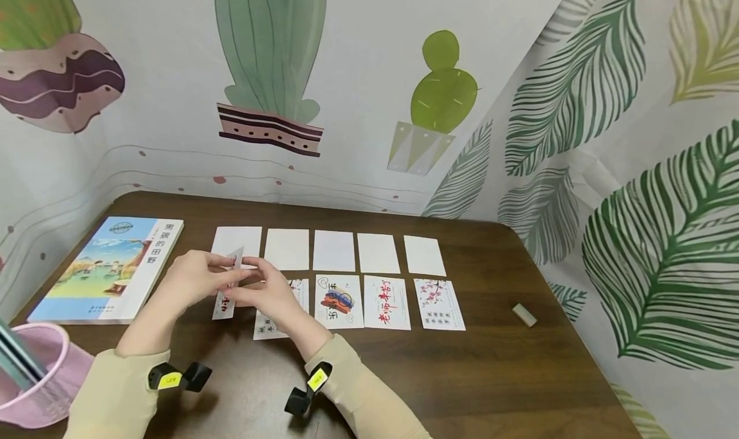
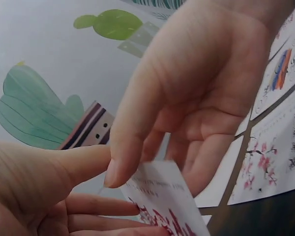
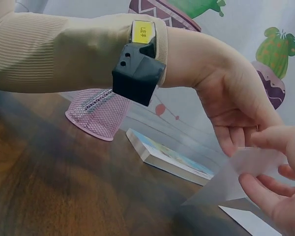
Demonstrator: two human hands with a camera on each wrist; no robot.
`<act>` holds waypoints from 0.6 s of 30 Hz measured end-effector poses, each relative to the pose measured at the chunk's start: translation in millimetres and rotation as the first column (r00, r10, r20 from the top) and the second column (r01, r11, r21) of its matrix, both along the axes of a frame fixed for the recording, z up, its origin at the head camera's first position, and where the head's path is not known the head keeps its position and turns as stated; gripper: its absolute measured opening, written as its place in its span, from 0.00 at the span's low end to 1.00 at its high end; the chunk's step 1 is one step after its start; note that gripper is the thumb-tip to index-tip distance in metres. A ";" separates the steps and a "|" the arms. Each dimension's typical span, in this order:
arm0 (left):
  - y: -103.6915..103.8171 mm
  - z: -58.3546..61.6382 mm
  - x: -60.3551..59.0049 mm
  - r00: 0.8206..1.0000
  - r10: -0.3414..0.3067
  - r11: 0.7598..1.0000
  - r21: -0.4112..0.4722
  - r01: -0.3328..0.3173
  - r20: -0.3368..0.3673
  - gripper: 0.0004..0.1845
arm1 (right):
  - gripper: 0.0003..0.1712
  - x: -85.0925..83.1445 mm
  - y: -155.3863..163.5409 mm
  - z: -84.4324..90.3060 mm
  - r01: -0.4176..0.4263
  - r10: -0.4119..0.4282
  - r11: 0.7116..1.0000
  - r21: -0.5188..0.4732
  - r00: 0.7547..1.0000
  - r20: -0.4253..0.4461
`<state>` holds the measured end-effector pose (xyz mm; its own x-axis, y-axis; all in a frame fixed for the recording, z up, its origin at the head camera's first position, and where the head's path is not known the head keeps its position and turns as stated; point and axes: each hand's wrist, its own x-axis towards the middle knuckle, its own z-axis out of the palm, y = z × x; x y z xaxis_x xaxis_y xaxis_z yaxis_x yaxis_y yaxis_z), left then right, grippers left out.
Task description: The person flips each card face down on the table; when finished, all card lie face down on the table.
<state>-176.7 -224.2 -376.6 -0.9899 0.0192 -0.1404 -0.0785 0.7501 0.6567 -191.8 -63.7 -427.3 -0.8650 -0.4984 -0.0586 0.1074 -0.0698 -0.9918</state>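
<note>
A: Where's the tilted card (image 1: 224,307) with the red writing?

B: At the left end of the front row, upright on a slant. The left hand (image 1: 199,275) pinches it, and so does the right hand (image 1: 271,298), thumbs close together near its top. Whether its lower edge meets the bench (image 1: 491,375), I can't tell.

A: And around it?

B: To its right lie four printed cards (image 1: 387,302) (two with pink blossom, one of those partly hidden by the right hand). Behind runs a row of five white cards (image 1: 333,251), the leftmost partly covered by the fingers.

A: Anything farther out?

B: A book (image 1: 106,272) lies to the left, a pink mesh cup (image 1: 66,387) stands nearer the person, and a small pale block (image 1: 524,315) sits well apart at the right.
</note>
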 end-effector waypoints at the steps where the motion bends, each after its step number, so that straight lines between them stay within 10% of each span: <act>1: -0.5 1.1 0.6 1.000 -0.002 1.000 0.008 0.002 0.000 0.40 | 0.34 0.2 0.2 0.4 -0.009 0.009 1.000 -0.006 1.000 0.002; 12: -10.2 13.3 9.9 0.999 0.033 0.989 0.146 -0.031 -0.014 0.31 | 0.29 -2.0 2.6 -0.3 -0.071 0.072 0.997 0.022 0.997 -0.034; 18: -15.3 14.9 7.5 0.996 0.086 0.991 0.101 -0.084 -0.018 0.25 | 0.25 -14.2 10.0 -7.3 0.074 -0.070 0.995 0.070 0.996 -0.059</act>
